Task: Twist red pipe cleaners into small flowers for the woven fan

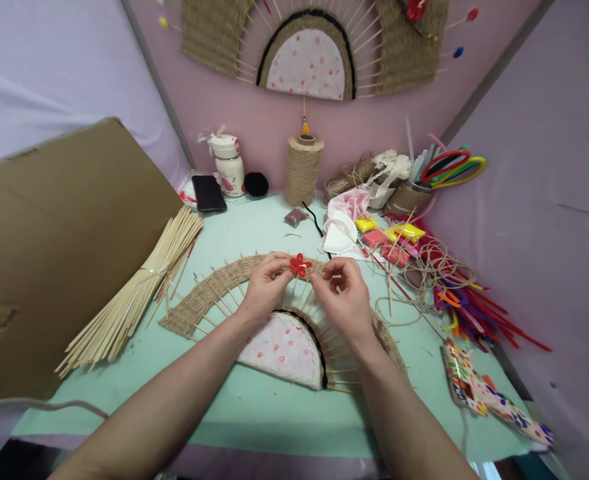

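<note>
My left hand (269, 283) pinches a small red flower (300, 265) with several rounded petals between thumb and fingertips. Just right of the flower, my right hand (343, 293) has thumb and fingers curled together; whatever is between them is too small to make out. Under both hands a fan-shaped weaving (219, 283) of twine over thin sticks lies on the table. At its lower middle is a pale half-round panel (284, 350) with red dots, edged by a black cord (318, 340). My hands and forearms hide parts of the weaving.
Bundled sticks (124, 307) and a cardboard sheet (69, 233) are at left. Behind stand a bottle (229, 167), a phone (209, 193) and a twine spool (304, 170). Pipe cleaners (479, 307) and a patterned glue gun (494, 400) lie right. A similar fan (309, 60) hangs on the wall.
</note>
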`<state>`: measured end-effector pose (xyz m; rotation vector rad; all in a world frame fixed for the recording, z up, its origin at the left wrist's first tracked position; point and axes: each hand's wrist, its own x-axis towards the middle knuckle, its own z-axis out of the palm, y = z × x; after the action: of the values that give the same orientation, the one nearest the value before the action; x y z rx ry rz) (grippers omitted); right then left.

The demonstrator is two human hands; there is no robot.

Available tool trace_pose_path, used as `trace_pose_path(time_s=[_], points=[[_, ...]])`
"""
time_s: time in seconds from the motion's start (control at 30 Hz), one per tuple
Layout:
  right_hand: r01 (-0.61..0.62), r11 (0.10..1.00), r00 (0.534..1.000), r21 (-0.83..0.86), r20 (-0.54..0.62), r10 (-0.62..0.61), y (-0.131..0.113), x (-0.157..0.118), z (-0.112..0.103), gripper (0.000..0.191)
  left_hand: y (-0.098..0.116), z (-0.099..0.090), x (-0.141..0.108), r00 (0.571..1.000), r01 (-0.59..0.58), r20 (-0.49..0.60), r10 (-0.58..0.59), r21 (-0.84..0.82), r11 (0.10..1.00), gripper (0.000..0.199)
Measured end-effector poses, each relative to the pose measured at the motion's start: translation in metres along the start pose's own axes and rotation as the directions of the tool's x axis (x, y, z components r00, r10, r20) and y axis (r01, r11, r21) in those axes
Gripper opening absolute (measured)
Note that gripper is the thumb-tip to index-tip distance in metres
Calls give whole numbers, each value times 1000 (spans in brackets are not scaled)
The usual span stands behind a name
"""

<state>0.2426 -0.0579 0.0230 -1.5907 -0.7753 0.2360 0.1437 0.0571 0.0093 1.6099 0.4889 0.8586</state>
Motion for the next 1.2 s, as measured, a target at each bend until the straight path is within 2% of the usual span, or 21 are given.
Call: trace_pose_path(time_s=[0.1, 0.23, 0.4, 0.5, 0.83, 1.2], points=[[128, 986, 990, -106, 67, -122, -2, -5, 2, 17, 0, -1, -1, 999, -30, -34, 31, 13, 999, 10], [141, 988, 987, -61, 89, -135, -2, -6, 2, 11, 1, 0, -2, 997, -71, -30, 73, 56, 996, 11], [122, 992, 988, 8, 91, -123, -3, -5, 2, 8, 1, 1, -3, 993, -119, 10, 118, 93, 989, 12], [98, 995, 991, 19, 90, -99, -3, -6, 2, 8, 0, 0, -3, 994, -104, 32, 102, 76, 992, 12], [62, 998, 992, -13, 115, -60, 1, -6, 1, 6, -2, -4, 0, 988, -114, 118, 103, 90, 989, 15], [-11, 1000, 993, -24, 119, 14, 5, -6, 3, 10, -3, -2, 1, 988, -109, 115, 99, 82, 991, 16]])
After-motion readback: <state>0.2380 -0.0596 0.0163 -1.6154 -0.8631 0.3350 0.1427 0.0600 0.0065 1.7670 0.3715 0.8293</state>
